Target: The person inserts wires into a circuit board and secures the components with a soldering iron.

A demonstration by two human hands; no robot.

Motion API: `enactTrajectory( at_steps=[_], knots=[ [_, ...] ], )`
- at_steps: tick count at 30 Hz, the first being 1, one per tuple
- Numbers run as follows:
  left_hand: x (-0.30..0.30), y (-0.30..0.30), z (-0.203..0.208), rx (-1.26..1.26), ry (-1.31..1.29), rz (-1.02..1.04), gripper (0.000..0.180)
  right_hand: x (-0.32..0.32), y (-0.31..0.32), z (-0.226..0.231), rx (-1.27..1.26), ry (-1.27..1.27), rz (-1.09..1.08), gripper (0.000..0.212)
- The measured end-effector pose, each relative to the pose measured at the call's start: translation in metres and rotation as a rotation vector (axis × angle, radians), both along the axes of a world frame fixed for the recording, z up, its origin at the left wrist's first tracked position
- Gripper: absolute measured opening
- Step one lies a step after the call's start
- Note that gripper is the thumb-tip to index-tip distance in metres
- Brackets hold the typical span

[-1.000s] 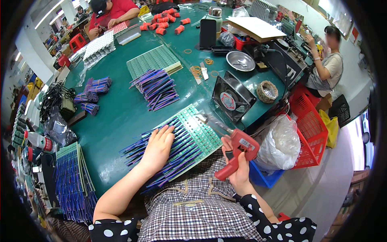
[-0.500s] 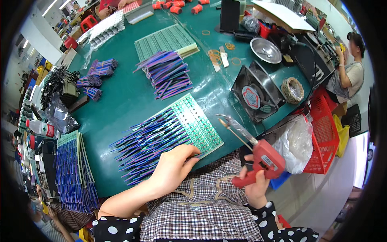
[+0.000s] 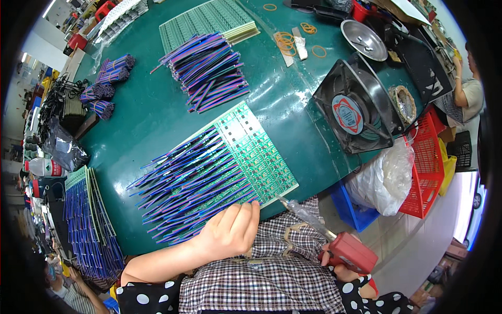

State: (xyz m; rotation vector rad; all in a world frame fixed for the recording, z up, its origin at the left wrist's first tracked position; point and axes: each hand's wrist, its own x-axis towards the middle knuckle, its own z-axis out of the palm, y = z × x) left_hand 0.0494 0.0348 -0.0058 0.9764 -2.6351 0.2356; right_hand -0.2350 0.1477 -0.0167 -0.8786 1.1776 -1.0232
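Observation:
A green circuit board panel point(image 3: 260, 156) lies on the table before me, with rows of thin blue and purple wires point(image 3: 183, 188) fanning out over its left part. My left hand point(image 3: 230, 233) rests at the panel's near edge. Its fingers are curled and pinched together by the wire ends; what they hold is hidden. On the right, my right hand point(image 3: 341, 270) grips a red soldering gun point(image 3: 354, 252), mostly hidden behind the tool's body. The gun's tip points up-left to the panel's near right corner; whether it touches cannot be told.
Loose wires point(image 3: 209, 68) lie beside stacked panels point(image 3: 209, 21) farther back. A black fan point(image 3: 355, 110) stands right, near a metal bowl point(image 3: 364, 40) and rubber bands point(image 3: 285, 43). Wired panels point(image 3: 89, 225) sit at the left edge. A red crate point(image 3: 426, 167) stands beyond the table's right edge.
The soldering gun has come down, its tip now beside the panel's near corner. My left hand's fingers have curled in more. The view has shifted closer to the table.

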Motion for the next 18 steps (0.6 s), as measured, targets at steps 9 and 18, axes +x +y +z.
enactTrajectory(
  at_steps=[9,18],
  knots=[
    [0.000,-0.001,-0.004,-0.070,-0.013,-0.007,0.030,-0.010,0.000,-0.034,-0.541,0.254,0.246,0.071],
    [0.000,0.000,-0.004,-0.098,-0.029,0.007,0.029,-0.006,-0.010,-0.023,-0.655,0.579,0.328,0.073]
  ],
)
